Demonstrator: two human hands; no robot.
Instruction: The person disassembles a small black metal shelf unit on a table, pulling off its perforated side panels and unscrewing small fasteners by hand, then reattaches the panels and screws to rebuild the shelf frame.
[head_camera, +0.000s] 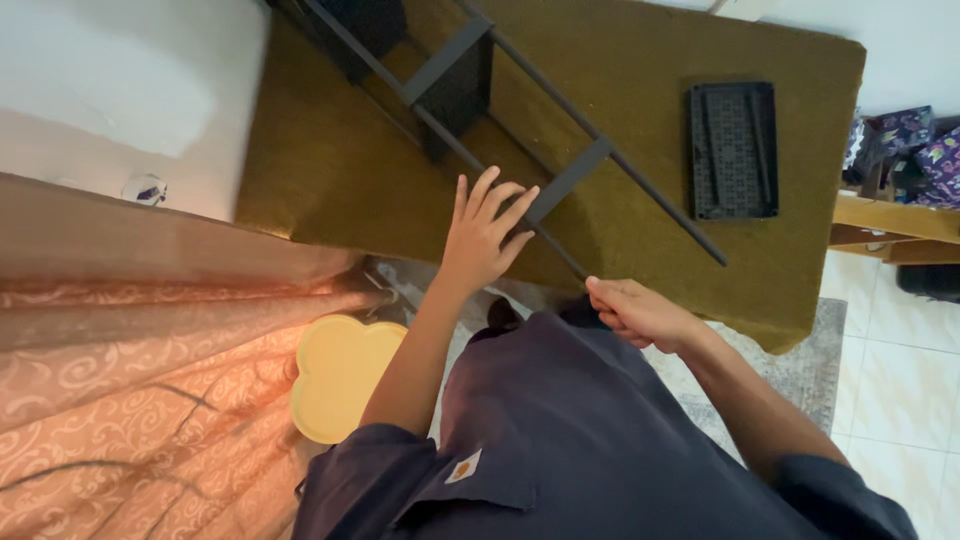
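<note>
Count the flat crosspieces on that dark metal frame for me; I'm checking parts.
3 visible: one upper, one under the left hand at, and a panel; more may lie beyond the frame's top.

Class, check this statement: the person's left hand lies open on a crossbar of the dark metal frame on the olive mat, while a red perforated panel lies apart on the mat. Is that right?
Not quite. The perforated panel is black, not red, as the head view shows. The rest stands: the left hand lies open on a crossbar of the dark metal frame on the olive mat, and the panel lies apart from the frame.

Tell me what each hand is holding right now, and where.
The right hand grips the near end of the dark metal frame. The left hand lies open on a crossbar, not gripping.
</note>
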